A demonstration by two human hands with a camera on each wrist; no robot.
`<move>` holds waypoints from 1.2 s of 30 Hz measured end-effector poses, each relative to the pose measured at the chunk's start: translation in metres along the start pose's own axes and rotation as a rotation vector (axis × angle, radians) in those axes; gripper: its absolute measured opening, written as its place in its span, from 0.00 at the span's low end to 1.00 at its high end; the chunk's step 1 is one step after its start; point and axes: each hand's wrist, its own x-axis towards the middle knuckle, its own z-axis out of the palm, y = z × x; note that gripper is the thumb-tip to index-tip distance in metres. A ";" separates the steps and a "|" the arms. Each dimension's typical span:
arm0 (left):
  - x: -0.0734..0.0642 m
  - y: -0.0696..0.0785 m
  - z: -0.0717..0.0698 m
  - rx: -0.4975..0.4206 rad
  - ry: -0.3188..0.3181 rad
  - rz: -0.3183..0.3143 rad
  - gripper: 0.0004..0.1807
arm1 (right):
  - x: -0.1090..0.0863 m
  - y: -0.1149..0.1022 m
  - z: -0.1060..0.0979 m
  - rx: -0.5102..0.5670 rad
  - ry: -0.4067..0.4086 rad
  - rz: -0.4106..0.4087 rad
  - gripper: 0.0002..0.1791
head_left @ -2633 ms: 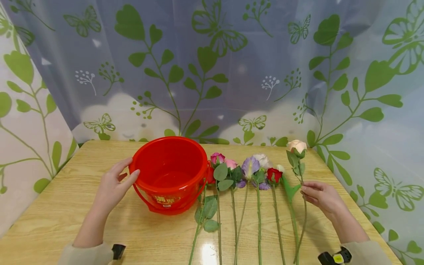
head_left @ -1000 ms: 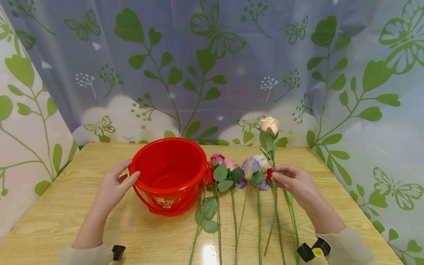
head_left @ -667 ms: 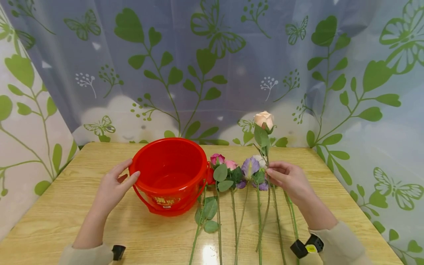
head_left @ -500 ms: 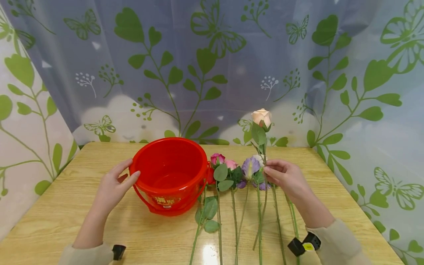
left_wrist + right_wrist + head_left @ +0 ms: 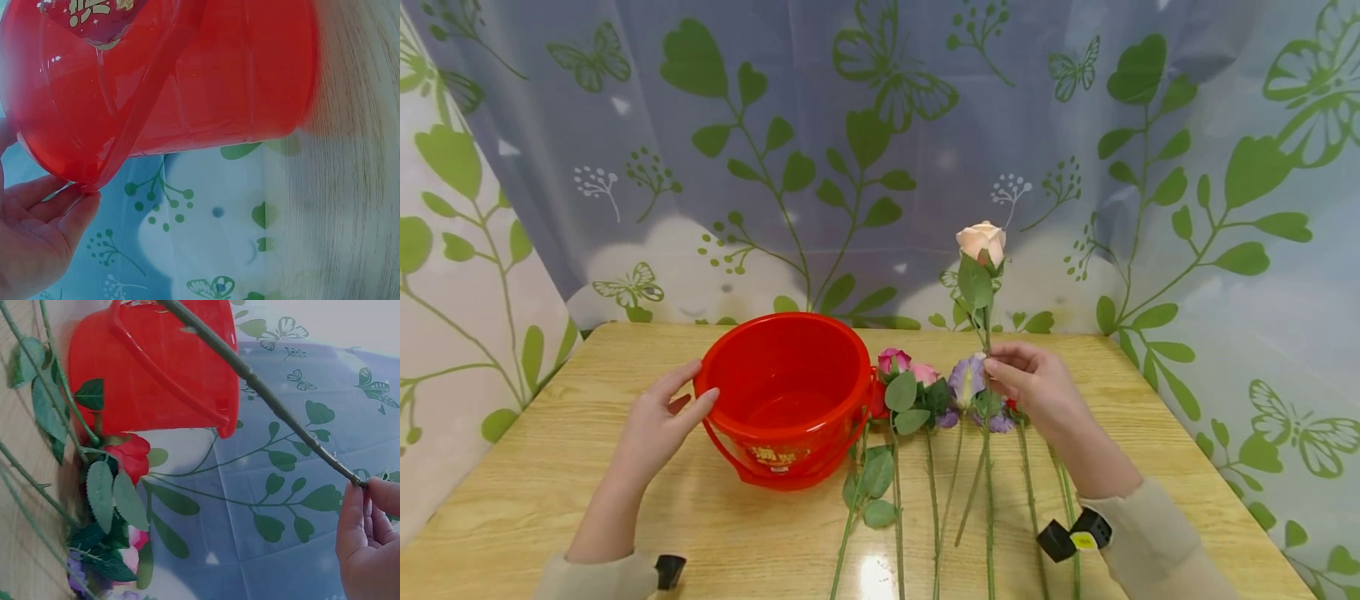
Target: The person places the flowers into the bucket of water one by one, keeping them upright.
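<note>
A pale peach rose [image 5: 982,242] stands nearly upright, its stem pinched by the thumb and fingers of my right hand [image 5: 1033,387]. In the right wrist view, the bare stem [image 5: 275,406] slants across in front of the bucket. My left hand [image 5: 655,425] holds the left rim of a red plastic bucket [image 5: 790,454]. Its thumb and fingertips meet the rim beside the handle joint in the left wrist view. The bucket's visible inside holds no flowers. Right of it lies a row of flowers, among them a magenta rose [image 5: 893,360] and a purple iris [image 5: 967,380].
Several green stems run toward the near edge of the wooden table [image 5: 730,542]. A red flower [image 5: 1012,406] shows partly behind the right hand. A patterned curtain [image 5: 760,258] hangs right behind the table.
My right hand has carried the peach rose leftward and higher, from the table's right side to above the purple iris. The left hand and bucket have stayed in place.
</note>
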 end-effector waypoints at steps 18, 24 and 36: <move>0.000 0.002 0.000 0.005 0.002 0.001 0.29 | 0.009 -0.024 0.003 0.024 0.018 -0.081 0.05; 0.000 0.001 0.001 -0.003 0.000 -0.007 0.29 | 0.012 -0.036 0.006 0.102 0.017 -0.098 0.08; 0.000 -0.002 0.001 -0.002 0.005 -0.006 0.29 | 0.016 -0.050 0.011 0.220 0.025 -0.163 0.05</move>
